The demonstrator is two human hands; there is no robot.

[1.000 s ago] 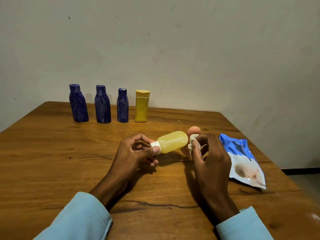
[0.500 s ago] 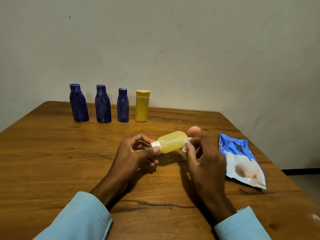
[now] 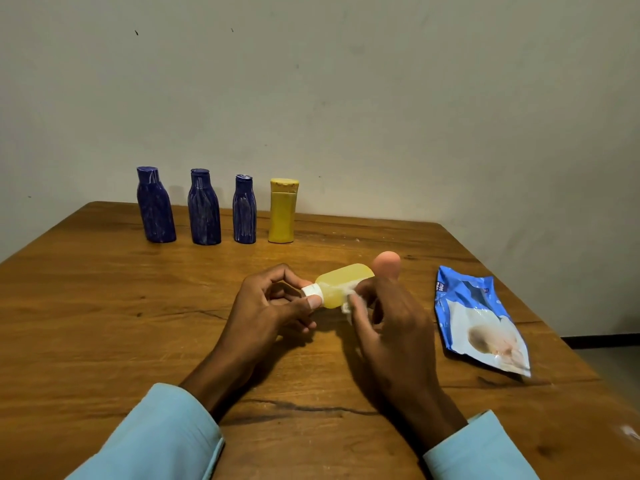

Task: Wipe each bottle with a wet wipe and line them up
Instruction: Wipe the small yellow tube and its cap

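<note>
A small translucent yellow bottle [image 3: 341, 285] is held on its side above the middle of the wooden table [image 3: 104, 306], clear of the surface, with its white cap [image 3: 311, 291] pointing left. The cap is pinched between the thumb and fingers of the left hand [image 3: 266, 306], while a crumpled white wet wipe [image 3: 349, 304] is pressed against the bottle's body by the curled fingers of the right hand [image 3: 388, 327]. A pinkish rounded object [image 3: 386, 263] is seen just behind the bottle; what it is cannot be told. Along the table's far edge, towards the left corner, three dark blue bottles [image 3: 204, 207] and an opaque yellow bottle [image 3: 283, 211] are stood upright in a row, apart from one another. Near the right edge a blue and white wet-wipe packet [image 3: 481, 317] is laid flat. The held bottle is judged to be light, thin-walled plastic, likely to give a little when squeezed and to turn slippery once wetted; a firm hold at the stiff cap, as now taken, is judged soundest, with the body left free for wiping. When it is set down, a grasp around the mid-body would be better suited, since a narrow base is easily tipped.
</note>
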